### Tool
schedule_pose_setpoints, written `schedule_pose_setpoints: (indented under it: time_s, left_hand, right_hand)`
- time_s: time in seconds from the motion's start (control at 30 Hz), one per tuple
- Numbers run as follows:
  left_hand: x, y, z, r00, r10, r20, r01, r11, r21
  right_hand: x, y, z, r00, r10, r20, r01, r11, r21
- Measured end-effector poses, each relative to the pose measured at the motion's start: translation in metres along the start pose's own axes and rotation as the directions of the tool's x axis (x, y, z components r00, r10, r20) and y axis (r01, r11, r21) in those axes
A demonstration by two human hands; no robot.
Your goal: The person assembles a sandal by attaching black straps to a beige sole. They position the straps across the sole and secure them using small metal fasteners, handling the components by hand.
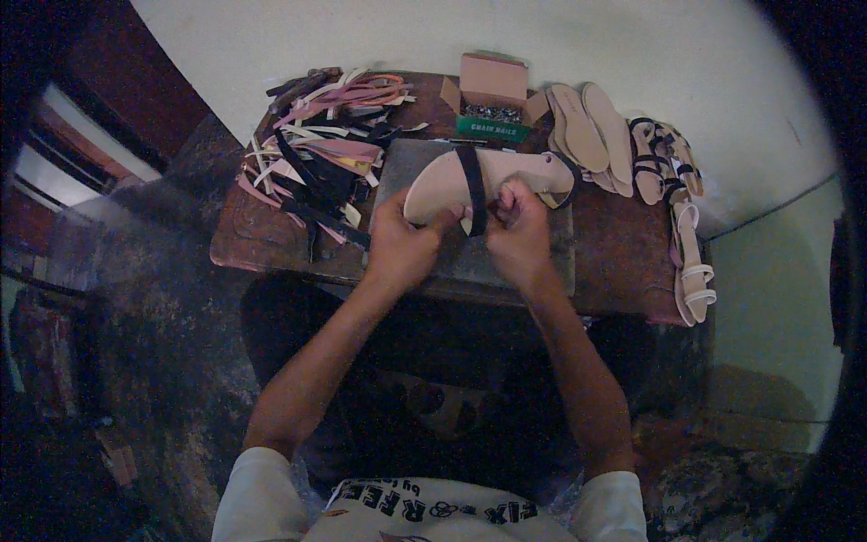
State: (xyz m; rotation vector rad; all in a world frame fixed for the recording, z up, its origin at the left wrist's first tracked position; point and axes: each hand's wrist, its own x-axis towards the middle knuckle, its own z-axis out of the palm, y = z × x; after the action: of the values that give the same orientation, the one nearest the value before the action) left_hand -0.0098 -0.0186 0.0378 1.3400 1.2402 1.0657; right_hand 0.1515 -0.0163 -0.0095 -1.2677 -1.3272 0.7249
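Between the left hand (402, 244) and the right hand (521, 233), I see a flat beige sandal with black straps (435, 183). The left fingers clamp its rounded toe end; the right ones curl by the front strap (471, 179) (gripping it or not, I can't tell). Beyond the fingertips stands an open green cardboard box (492, 131); leftward lie pink, black and cream strips (339, 149), rightward beige foot-shaped soles (578, 131).

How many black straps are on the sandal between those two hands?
2 that I can see: the front strap crosses the sandal toward its toe end, and the heel strap loops around the other end. Others may be hidden behind the right hand.
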Motion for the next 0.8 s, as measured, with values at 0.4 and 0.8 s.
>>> schedule_pose_setpoints:
  time_s: [0.4,0.8]
  left_hand:
    - [0.013,-0.017,-0.008,0.995,-0.102,0.015,0.103,0.977,-0.189]
    - [0.004,-0.013,0.004,0.987,-0.130,0.095,0.154,0.935,-0.319]
  right_hand:
    - [0.002,-0.022,-0.015,0.960,0.148,0.238,-0.229,0.904,0.360]
    - [0.003,-0.024,-0.016,0.966,0.191,0.172,-0.207,0.976,0.075]
